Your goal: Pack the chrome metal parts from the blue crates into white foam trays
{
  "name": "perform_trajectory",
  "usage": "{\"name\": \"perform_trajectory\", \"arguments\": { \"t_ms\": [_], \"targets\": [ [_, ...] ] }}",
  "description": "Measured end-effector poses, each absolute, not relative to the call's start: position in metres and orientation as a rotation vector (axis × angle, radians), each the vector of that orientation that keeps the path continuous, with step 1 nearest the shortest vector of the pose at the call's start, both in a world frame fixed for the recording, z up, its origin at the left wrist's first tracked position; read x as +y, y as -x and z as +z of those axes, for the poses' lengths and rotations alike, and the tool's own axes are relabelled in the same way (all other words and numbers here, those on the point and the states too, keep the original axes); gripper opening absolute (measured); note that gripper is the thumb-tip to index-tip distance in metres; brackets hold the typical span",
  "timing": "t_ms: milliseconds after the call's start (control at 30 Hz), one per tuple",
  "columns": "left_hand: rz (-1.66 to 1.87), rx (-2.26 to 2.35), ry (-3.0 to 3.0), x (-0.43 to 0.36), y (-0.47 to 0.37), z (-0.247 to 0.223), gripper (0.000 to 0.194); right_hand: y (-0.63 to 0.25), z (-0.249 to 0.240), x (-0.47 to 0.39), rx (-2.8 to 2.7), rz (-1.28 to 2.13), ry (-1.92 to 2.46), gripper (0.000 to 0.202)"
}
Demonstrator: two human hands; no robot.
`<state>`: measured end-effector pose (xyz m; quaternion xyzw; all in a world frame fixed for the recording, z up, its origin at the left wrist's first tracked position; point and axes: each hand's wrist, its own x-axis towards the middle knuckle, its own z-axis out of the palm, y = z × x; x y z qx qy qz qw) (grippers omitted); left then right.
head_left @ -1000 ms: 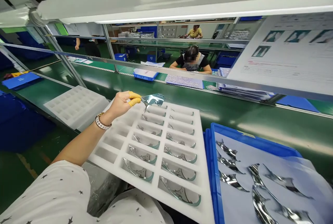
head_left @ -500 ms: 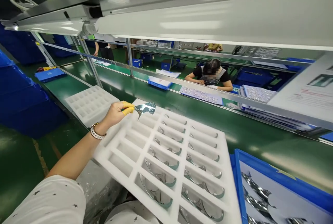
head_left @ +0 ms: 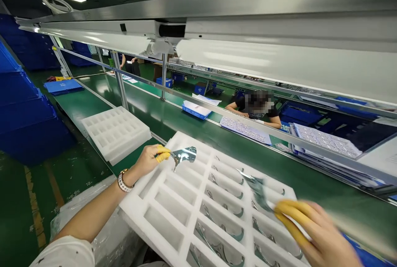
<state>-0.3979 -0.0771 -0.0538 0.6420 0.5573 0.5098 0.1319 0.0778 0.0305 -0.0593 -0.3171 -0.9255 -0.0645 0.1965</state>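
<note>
The left hand (head_left: 148,161), fingers (head_left: 163,157) pinched together, holds a shiny curved piece (head_left: 187,155) above the white foam tray's (head_left: 136,209) left column, while the right hand's (head_left: 318,227) fingers grip a blurred piece (head_left: 259,190) over its right side.

Thin curved glossy metal piece (head_left: 186,155), held in left hand (head_left: 149,161): silver, tinged teal. Curved metal piece (head_left: 259,191), held in right hand (head_left: 322,232): silvery teal, blurred. Rubbery finger covers (head_left: 162,157) on both hands: plain yellow. Rectangular foam tray (head_left: 136,204): white, patterned by grid of pockets. Cloth sleeve (head_left: 66,254), near left: white, dotted with dark stars. Long smooth bench (head_left: 151,111): green, streaked with pale glare. Stacked plastic bins (head_left: 27,122), left: deep blue. Floor (head_left: 15,192), left: dark green, striped yellow-brown.
</note>
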Motion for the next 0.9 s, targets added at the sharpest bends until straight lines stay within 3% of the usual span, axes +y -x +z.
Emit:
{"name": "perform_trajectory", "arguments": {
  "t_ms": [267,567,900],
  "targets": [
    [1.507,1.207,-1.721,-0.092,0.394,-0.085,0.034,0.12,-0.056,0.151,-2.616,0.21,0.684,0.029],
    [1.32,1.152,-1.62,-0.081,0.393,-0.092,0.035,0.131,-0.054,0.174,-3.04,0.384,0.599,0.033],
    [1.204,1.197,-1.741,-0.082,0.396,-0.094,0.034,0.165,-0.042,0.17,-3.315,0.053,0.833,0.029]
  ]
}}
